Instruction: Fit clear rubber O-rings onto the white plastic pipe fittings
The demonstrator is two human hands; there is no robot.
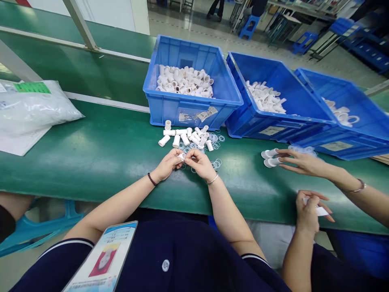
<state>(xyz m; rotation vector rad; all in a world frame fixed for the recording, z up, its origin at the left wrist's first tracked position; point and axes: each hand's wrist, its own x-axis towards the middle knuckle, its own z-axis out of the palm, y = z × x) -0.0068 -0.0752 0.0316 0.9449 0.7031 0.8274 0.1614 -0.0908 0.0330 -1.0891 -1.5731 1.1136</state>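
Observation:
My left hand (169, 164) pinches a small white plastic fitting (181, 157) over the green table. The fingertips of my right hand (199, 163) press on the same fitting from the right side; whether a ring is between them is too small to tell. Just beyond both hands lies a loose pile of white tube pieces (184, 139), some upright and some on their sides. Clear thin rings (216, 138) are scattered beside and under that pile, with a smaller cluster (216, 164) to the right of my right hand.
Three blue bins (194, 106) of white parts line the table's (118, 162) far side. A plastic bag (36, 107) lies at the left. At the right, a co-worker's hands (306, 164) are near white fittings (272, 162).

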